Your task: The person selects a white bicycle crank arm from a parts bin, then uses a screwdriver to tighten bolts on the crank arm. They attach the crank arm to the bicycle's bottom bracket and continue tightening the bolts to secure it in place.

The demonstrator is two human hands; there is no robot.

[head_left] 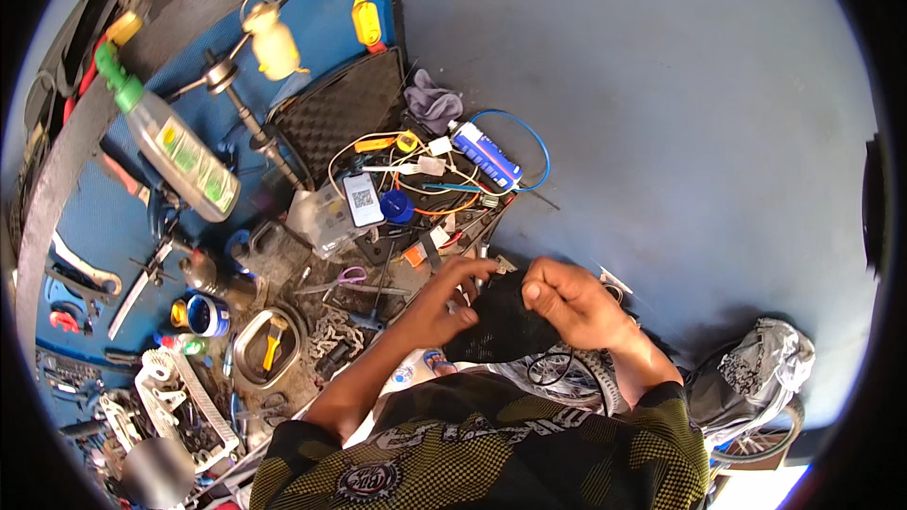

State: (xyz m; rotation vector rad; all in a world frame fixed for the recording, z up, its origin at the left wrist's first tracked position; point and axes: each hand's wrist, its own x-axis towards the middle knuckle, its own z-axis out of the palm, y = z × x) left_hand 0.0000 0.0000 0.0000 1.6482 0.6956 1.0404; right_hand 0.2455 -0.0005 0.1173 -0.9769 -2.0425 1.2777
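Observation:
My right hand (567,302) grips a black mesh fabric piece (501,326) in front of my body, thumb bent over its upper right part. At its left side, my left hand (444,307) has curled fingers holding the same fabric; some fingertips are hard to make out. A small pale metal piece (503,264) shows just above the fabric. Below hangs a dark loop of cable or cord (535,374) before a spoked wheel (586,380). Purple-handled scissors (351,275) lie on the cluttered bench left of my hands.
The bench holds a phone (362,200), tangled cables, a blue-and-white tube (487,156), a metal tray (243,349) and bike parts (179,397). Tools and a spray bottle (184,151) line the blue pegboard (340,0). A bagged bicycle (765,368) leans at the grey wall (680,113).

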